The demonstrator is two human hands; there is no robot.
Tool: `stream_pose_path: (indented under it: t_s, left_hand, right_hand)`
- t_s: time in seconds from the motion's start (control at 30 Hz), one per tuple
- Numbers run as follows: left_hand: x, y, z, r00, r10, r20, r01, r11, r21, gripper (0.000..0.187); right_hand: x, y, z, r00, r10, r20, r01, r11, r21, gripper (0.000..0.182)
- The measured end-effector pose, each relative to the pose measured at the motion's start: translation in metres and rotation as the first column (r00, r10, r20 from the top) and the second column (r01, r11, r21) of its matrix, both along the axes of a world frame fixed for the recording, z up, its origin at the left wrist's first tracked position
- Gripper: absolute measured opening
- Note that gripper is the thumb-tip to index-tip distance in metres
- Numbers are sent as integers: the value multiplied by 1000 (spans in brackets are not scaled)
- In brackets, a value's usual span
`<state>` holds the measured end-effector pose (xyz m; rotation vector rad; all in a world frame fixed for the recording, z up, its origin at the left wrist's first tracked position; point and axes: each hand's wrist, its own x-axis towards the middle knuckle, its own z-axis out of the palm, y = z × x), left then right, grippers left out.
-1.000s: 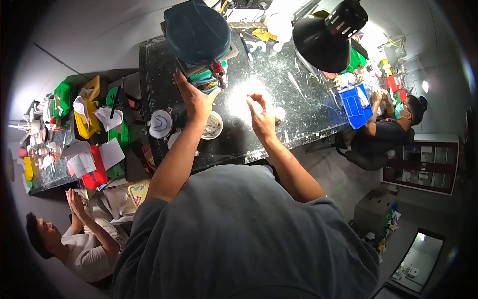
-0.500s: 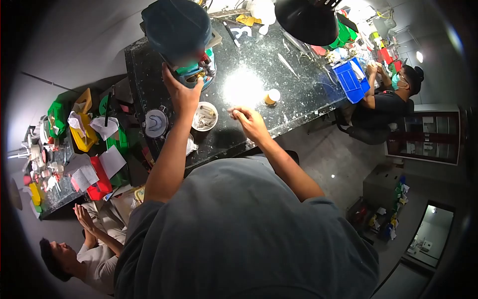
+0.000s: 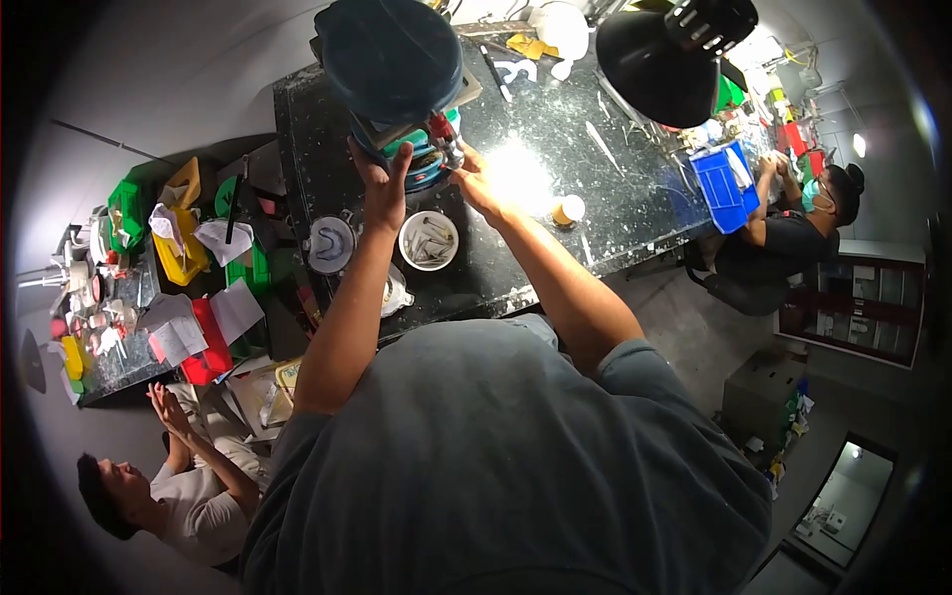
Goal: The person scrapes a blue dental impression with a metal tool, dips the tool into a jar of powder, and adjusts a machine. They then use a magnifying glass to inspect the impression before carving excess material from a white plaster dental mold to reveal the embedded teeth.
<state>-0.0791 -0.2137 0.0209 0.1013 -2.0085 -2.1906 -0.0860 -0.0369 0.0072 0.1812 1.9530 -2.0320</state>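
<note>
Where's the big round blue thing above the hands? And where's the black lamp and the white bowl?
Blue thing (image 3: 390,59): head view, middle of its rounded top.
Black lamp (image 3: 653,69): head view, side of its shade.
White bowl (image 3: 428,215): head view, inner wall by its far rim.

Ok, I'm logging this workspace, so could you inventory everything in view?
device: one, dark blue, bench's upper left
bowl: one, white, nearer than device
pieces: several, pale, inside bowl
jar: one, yellowish, right of bowl
disc: one, pale, left of bowl
lamp: one, black, upper right
bench: one, black, centre
bin: one, blue, right
other bins: several, green, yellow and red, left
co-workers: two, pale and dark shirts, left and right
cabinet: one, reddish, far right
clutter: uncounted, mixed, both sides
own shirt: one, grey, lower centre
left grip: one, bare, device's left
right grip: one, bare, device's right
</note>
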Motion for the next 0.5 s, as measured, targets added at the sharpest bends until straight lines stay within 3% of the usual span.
stream_pose_path:
  t_s: [0.07,0.13,0.23,0.33,0.4,0.47,0.5]
  left_hand:
    - [-8,-4,-6,999,-8,-47,8,1000,-1,120]
    - [-21,-11,-16,1000,9,-17,-10,1000,-13,109]
    - [-38,-25,-23,999,4,-45,-4,1000,-8,90]
    - [-47,-37,-38,998,38,-46,-36,998,43,78]
    - [-59,-52,-55,1000,18,-19,-19,1000,-22,71]
    - [-74,-67,-69,998,-2,-64,2,1000,5,66]
    - [-82,-78,-74,999,37,16,-36,999,-4,65]
  right_hand:
    - [-6,4,-18,997,50,-58,-47,998,46,73]
    - [-2,-1,-10,1000,17,-9,-16,999,50,74]
    - [-1,-13,-1,996,-63,57,67,996,-66,75]
    - [-3,-18,-2,998,-41,56,40,999,13,82]
    - [0,-22,11,999,3,47,-8,994,107,85]
    - [-8,-31,-31,997,-2,-80,13,991,132,86]
    - [-12,-33,-32,997,-7,-74,16,992,123,86]
